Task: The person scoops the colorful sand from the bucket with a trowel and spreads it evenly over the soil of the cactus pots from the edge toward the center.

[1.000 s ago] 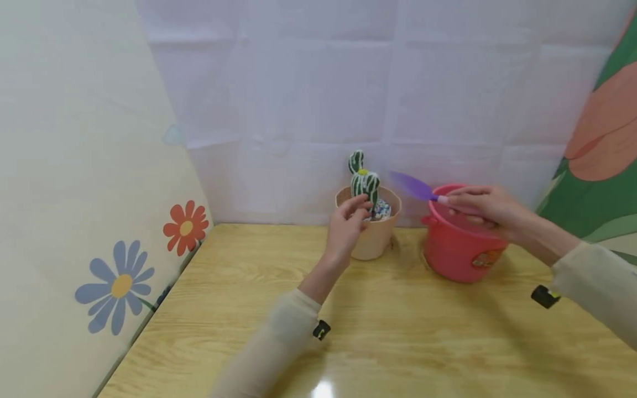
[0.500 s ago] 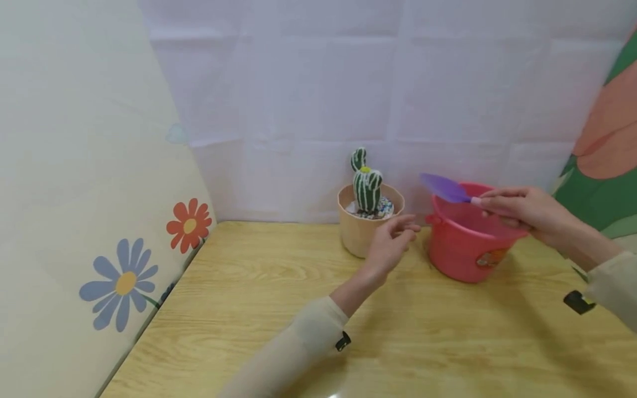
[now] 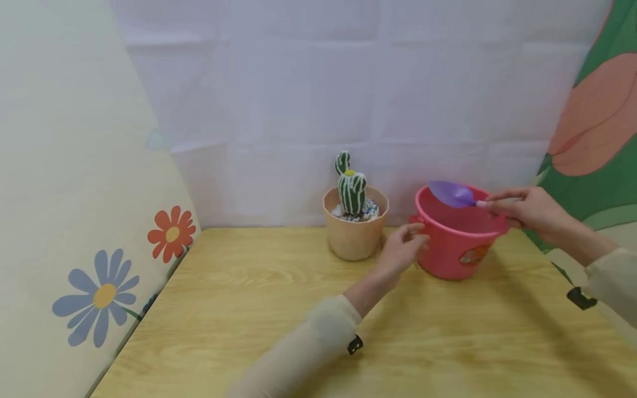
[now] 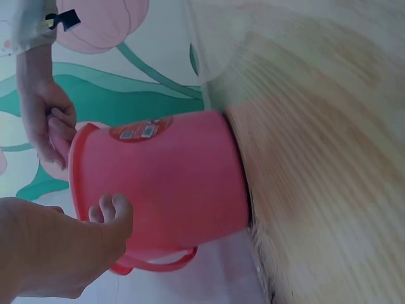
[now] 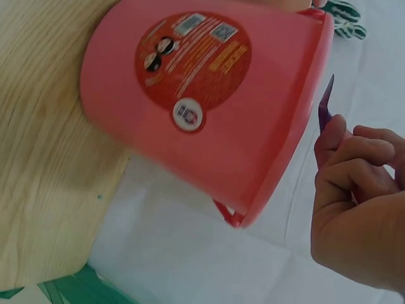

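Note:
My right hand [image 3: 537, 213] grips the pink handle of a small garden trowel [image 3: 452, 194], whose purple blade is level over the mouth of a pink plastic bucket [image 3: 443, 249]. In the right wrist view the trowel [image 5: 326, 104] shows edge-on just above the bucket's rim, with fingers wrapped round its handle. My left hand [image 3: 400, 251] is at the bucket's left side, fingers loosely bent, fingertips by the rim and side lug. The left wrist view shows that hand [image 4: 57, 247] overlapping the bucket wall [image 4: 164, 183], holding nothing.
Left of the bucket stands a beige pot [image 3: 353, 240] with a green-and-white cactus [image 3: 352, 193] and coloured pebbles [image 3: 369, 210]. Both stand near the back of the wood-grain table [image 3: 249, 309]. A white cloth [image 3: 298, 110] hangs behind, and a flowered panel [image 3: 106, 166] borders the left.
My left hand has moved right, from beside the cactus to the bucket's left side. The right hand has carried the trowel rightward, from left of the bucket to over its mouth.

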`<state>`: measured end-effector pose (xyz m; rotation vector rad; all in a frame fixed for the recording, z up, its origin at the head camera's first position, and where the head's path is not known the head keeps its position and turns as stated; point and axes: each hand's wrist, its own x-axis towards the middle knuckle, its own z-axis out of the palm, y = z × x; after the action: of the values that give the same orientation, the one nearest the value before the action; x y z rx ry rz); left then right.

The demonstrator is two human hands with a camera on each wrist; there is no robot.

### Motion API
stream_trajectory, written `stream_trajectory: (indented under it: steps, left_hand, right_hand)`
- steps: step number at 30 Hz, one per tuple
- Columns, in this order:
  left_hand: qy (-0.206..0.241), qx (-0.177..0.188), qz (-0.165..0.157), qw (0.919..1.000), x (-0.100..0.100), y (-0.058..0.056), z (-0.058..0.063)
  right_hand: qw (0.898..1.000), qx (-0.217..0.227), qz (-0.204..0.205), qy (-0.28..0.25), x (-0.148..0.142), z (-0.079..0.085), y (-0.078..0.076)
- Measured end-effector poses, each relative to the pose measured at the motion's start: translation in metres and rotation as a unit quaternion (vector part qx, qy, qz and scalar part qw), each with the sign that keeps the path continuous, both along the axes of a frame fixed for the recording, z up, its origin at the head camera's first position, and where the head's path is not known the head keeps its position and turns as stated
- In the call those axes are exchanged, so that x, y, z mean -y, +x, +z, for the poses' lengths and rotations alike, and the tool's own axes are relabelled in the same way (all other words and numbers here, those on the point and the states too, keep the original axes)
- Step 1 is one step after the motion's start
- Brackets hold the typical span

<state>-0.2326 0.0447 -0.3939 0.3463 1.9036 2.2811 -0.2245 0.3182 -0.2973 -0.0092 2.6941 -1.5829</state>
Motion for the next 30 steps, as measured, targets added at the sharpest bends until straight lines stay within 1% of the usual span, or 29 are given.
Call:
stream_trajectory:
  steps: [3,5,9,10,13,16,18,21,23,25,27,30]
  left_hand:
    - [0.020,0.031,-0.008,0.9993,-0.007,0.003,-0.004]
    - [0.035,0.043,-0.006,0.9984,-0.012,0.005,-0.006]
    - [0.058,0.053,0.010,0.9969,-0.022,0.007,-0.006]
    - [0.066,0.054,0.018,0.9962,-0.025,0.008,-0.006]
    - [0.093,0.065,0.027,0.9932,-0.032,0.010,-0.004]
    - [0.123,0.080,0.035,0.9886,-0.037,0.012,-0.002]
    - [0.146,0.092,0.035,0.9843,-0.039,0.013,0.000]
    - [0.191,0.115,0.030,0.9744,-0.043,0.013,0.000]
    - [0.226,0.134,0.022,0.9647,-0.046,0.013,0.001]
    - [0.260,0.154,0.017,0.9532,-0.050,0.012,0.003]
    - [0.285,0.173,0.022,0.9426,-0.055,0.012,0.005]
    - [0.312,0.193,0.047,0.9292,-0.063,0.012,0.008]
  right_hand:
    - [0.999,0.002,0.014,0.037,-0.004,-0.003,-0.003]
    - [0.997,0.000,0.029,0.067,-0.006,-0.004,-0.006]
    - [0.991,-0.012,0.043,0.127,-0.008,-0.005,-0.014]
    - [0.990,-0.013,0.044,0.137,-0.008,-0.005,-0.016]
    - [0.985,-0.022,0.052,0.160,-0.007,-0.007,-0.022]
    - [0.977,-0.049,0.071,0.196,-0.006,-0.009,-0.027]
    - [0.967,-0.075,0.085,0.227,-0.004,-0.010,-0.029]
    - [0.953,-0.112,0.102,0.263,-0.001,-0.012,-0.033]
    - [0.944,-0.129,0.113,0.280,0.002,-0.013,-0.035]
    - [0.934,-0.145,0.122,0.301,0.004,-0.014,-0.038]
    - [0.923,-0.159,0.130,0.326,0.006,-0.014,-0.041]
    - [0.906,-0.169,0.140,0.362,0.008,-0.015,-0.048]
